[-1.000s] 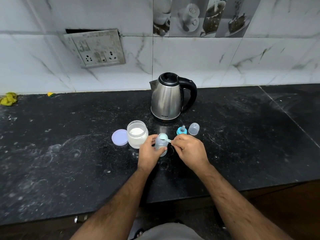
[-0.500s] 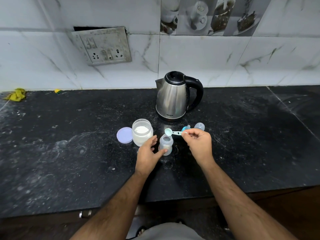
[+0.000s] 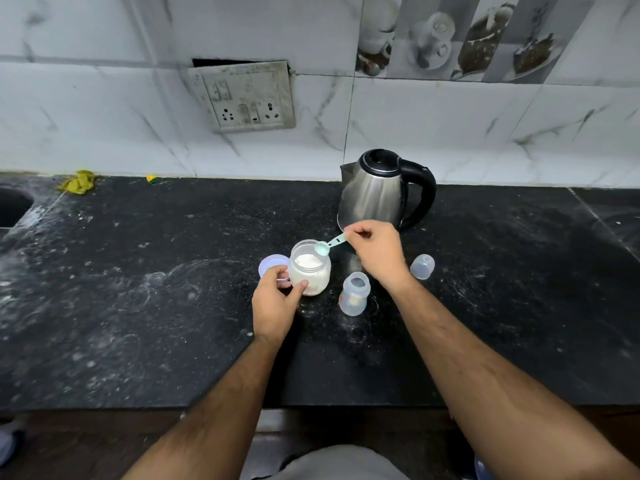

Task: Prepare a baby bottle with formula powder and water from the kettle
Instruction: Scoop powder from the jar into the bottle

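1. Left hand wraps the open powder jar on the counter
2. Right hand pinches a blue scoop — bowl over the jar's mouth
3. Baby bottle stands uncapped beside the jar — kettle behind

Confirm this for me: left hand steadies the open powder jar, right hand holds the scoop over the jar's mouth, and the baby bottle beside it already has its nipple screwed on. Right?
Not quite. In the head view the baby bottle stands open, with no nipple on its mouth. The rest holds: the left hand steadies the open powder jar, and the right hand holds the scoop over the jar's mouth.
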Demonstrator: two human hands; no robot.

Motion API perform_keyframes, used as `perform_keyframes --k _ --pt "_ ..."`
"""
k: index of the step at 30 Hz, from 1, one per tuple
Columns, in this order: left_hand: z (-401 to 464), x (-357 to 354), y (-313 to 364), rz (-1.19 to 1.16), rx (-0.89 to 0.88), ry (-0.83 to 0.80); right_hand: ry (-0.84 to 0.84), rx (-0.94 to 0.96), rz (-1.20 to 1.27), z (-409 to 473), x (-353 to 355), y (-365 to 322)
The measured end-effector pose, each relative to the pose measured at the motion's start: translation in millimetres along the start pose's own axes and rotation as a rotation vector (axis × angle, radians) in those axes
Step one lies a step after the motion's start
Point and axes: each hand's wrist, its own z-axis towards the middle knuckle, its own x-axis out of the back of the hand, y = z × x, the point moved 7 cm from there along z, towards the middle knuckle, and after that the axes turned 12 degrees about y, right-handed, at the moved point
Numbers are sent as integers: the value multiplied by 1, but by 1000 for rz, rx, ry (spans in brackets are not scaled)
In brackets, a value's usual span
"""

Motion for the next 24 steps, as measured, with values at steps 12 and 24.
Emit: perform_keyframes --k 12,24 --pt "15 -20 -1 16 27 -227 -462 347 -707 -10 -88 -29" --pt "21 -26 3 -14 -3 -224 -354 304 -534 3 -72 -36"
